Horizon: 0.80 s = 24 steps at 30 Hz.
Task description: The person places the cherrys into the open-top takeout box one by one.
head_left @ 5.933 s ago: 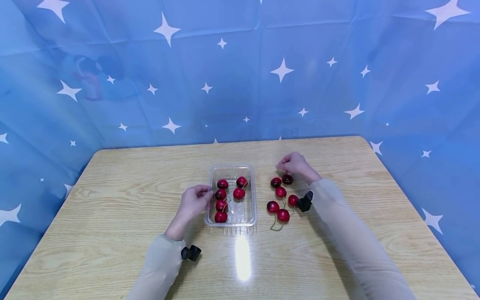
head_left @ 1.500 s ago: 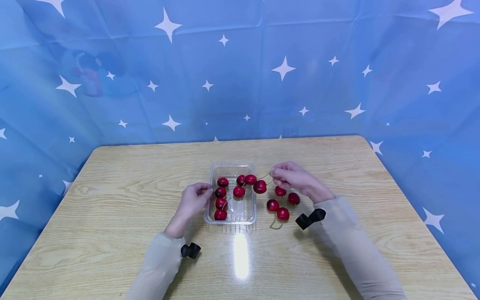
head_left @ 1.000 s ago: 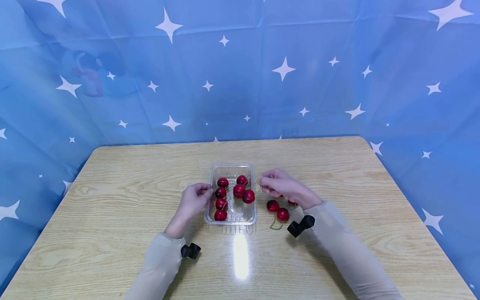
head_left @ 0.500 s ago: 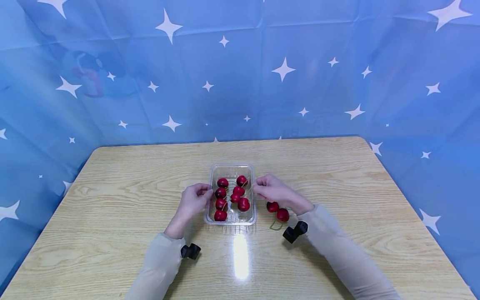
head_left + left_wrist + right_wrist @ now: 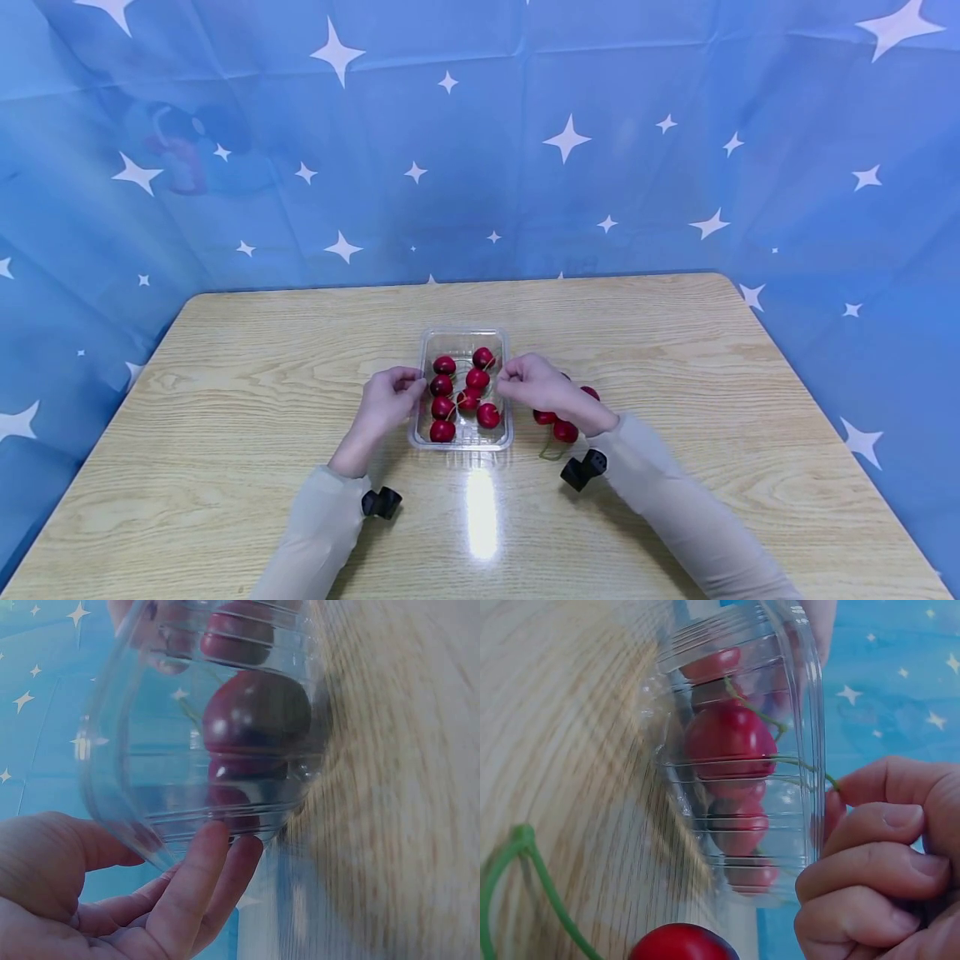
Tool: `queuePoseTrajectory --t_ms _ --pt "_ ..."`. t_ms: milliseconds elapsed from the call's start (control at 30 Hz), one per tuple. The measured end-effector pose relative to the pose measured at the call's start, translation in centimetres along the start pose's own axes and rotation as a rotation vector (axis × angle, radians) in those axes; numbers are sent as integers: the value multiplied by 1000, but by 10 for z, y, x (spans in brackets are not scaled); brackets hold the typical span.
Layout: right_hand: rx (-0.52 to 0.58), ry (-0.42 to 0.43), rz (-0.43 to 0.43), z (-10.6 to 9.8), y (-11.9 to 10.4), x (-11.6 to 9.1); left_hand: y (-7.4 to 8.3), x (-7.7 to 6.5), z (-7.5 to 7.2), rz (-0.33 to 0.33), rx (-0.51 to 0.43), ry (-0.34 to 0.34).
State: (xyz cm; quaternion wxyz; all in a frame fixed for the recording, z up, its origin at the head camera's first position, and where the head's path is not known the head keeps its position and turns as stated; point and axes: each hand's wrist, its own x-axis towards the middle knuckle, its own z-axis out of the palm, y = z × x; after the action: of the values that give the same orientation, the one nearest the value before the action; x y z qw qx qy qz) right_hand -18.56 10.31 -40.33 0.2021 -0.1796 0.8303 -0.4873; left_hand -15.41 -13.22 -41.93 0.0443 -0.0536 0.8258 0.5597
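A clear plastic container (image 5: pixel 465 442) on the table holds several dark red cherries (image 5: pixel 442 431), some with green stems. My left hand (image 5: pixel 392 402) holds its left side; in the left wrist view the thumb is at the rim and the fingertips (image 5: pixel 210 840) press the outer wall. At the right rim, my right hand (image 5: pixel 536 385) pinches a green stem (image 5: pixel 802 763) between thumb and forefinger, its other fingers curled. That stem leads to a pair of cherries (image 5: pixel 488 415) low inside the container. More cherries (image 5: pixel 566 431) lie to the right, partly hidden beneath the right hand and wrist.
The wooden table (image 5: pixel 300 333) extends around the container, with a bright light reflection in front of it. A blue curtain (image 5: pixel 480 167) with white stars hangs behind. Black wrist cameras (image 5: pixel 382 502) sit at both sleeves.
My right hand picked up a pair of cherries by the stem from the right-hand group, carried it left and lowered it into the container. The left hand stayed at the container's left side.
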Motion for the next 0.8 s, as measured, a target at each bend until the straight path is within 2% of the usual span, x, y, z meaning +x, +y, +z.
queuePoseTrajectory --t_ms 233,400,800 --pt "-76 32 -14 2 -4 -1 2 -1 0 -14 3 -3" --pt "-124 11 -10 1 -6 -1 2 -1 0 -18 -7 -7" --pt "-68 52 11 -15 -6 -3 -1 1 1 -19 2 2"
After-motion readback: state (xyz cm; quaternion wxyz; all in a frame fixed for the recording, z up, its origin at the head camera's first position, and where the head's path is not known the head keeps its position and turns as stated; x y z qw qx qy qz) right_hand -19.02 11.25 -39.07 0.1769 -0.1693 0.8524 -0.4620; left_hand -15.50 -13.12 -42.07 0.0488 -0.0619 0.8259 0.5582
